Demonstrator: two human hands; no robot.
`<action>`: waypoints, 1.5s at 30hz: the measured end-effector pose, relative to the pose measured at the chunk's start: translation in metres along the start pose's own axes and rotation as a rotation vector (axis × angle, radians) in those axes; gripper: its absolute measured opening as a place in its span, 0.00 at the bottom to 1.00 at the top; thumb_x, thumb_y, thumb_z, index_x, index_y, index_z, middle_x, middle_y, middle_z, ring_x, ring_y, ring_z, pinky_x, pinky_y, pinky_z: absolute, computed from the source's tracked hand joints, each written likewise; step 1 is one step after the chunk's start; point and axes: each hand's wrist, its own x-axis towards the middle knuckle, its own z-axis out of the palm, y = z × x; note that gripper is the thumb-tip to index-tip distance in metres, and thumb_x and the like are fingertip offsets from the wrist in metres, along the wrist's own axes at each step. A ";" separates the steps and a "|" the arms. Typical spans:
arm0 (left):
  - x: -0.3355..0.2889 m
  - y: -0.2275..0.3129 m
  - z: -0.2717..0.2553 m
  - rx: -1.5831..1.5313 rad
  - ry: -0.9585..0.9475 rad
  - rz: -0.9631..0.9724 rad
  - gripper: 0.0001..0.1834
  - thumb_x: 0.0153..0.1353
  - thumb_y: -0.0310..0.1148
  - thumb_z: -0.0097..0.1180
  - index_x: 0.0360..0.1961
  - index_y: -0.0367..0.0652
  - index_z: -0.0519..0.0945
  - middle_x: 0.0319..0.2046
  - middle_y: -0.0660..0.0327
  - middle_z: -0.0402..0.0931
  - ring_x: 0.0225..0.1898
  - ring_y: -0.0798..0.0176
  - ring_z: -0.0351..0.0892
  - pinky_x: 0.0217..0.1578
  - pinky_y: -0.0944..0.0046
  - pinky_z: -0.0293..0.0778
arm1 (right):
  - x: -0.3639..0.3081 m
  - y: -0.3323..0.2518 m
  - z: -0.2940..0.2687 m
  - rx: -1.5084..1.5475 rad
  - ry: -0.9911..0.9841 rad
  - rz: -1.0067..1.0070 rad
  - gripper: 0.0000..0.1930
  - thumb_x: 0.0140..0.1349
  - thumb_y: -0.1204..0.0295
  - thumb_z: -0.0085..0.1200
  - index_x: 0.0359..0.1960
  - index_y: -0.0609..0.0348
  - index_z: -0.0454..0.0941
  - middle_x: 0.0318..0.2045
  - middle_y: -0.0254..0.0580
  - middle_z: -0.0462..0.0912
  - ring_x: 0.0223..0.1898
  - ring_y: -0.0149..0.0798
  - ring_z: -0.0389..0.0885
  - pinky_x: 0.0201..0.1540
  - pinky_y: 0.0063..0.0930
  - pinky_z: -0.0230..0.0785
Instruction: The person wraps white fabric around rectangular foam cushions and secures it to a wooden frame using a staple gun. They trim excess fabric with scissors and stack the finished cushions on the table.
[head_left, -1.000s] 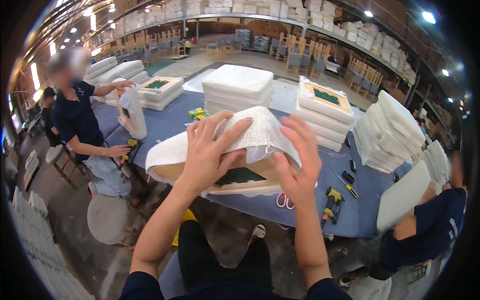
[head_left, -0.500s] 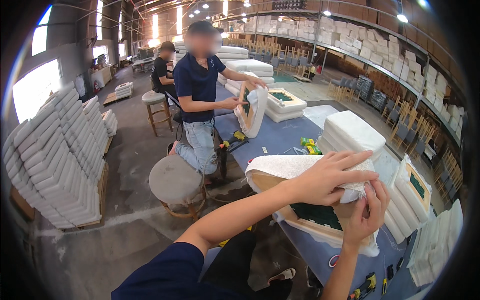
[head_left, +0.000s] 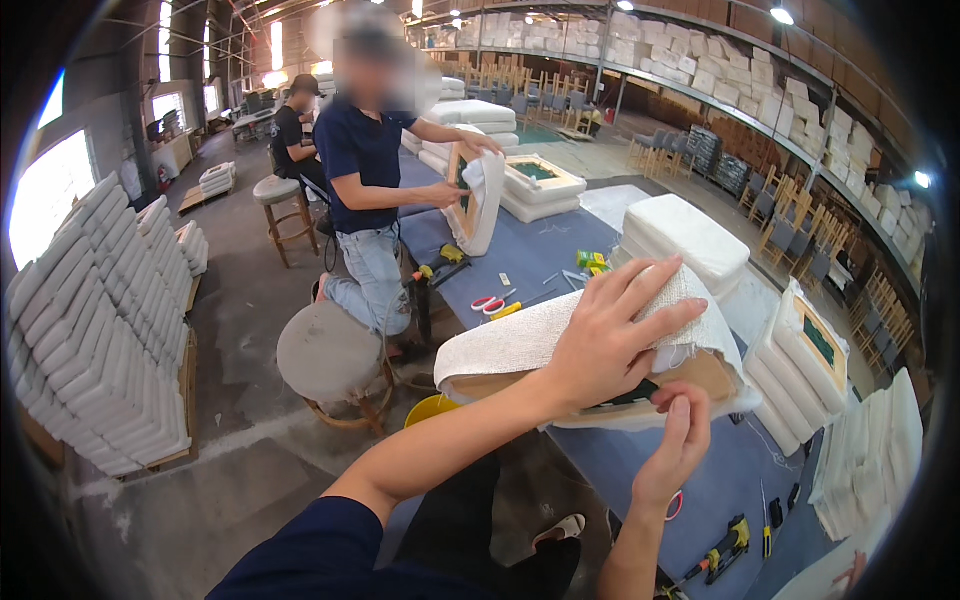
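A square seat cushion wrapped in white textured fabric over a tan wooden frame (head_left: 560, 350) lies at the near edge of a long worktable covered in blue-grey cloth (head_left: 720, 480). The left hand (head_left: 610, 335) lies flat on top of it, fingers spread wide and pressing the fabric down. The right hand (head_left: 680, 440) comes up at the cushion's near edge with its fingers closed against the folded-under cloth, pinching it at the frame. Further along the table lie red-handled scissors (head_left: 487, 302) and a yellow hand tool (head_left: 443, 262), with a yellow and black tool (head_left: 725, 545) near the close end. A stack of finished white cushions (head_left: 680, 235) stands just behind the one being worked. Beyond that, a person in a dark blue shirt and jeans (head_left: 365, 200) holds another white-covered cushion (head_left: 478, 200) upright on the table. A round padded stool (head_left: 330, 355) stands on the concrete floor beside the table, and tall rows of white cushions (head_left: 95, 330) are stacked at the left. Shelving loaded with more pale cushions (head_left: 760, 90) runs along the far wall.
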 end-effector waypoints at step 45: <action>-0.030 0.073 0.021 0.106 0.029 -0.063 0.29 0.68 0.34 0.62 0.71 0.64 0.80 0.77 0.50 0.67 0.70 0.35 0.73 0.60 0.38 0.74 | 0.008 -0.019 -0.036 0.382 0.155 0.267 0.19 0.82 0.62 0.55 0.53 0.71 0.83 0.48 0.42 0.88 0.48 0.29 0.84 0.48 0.27 0.75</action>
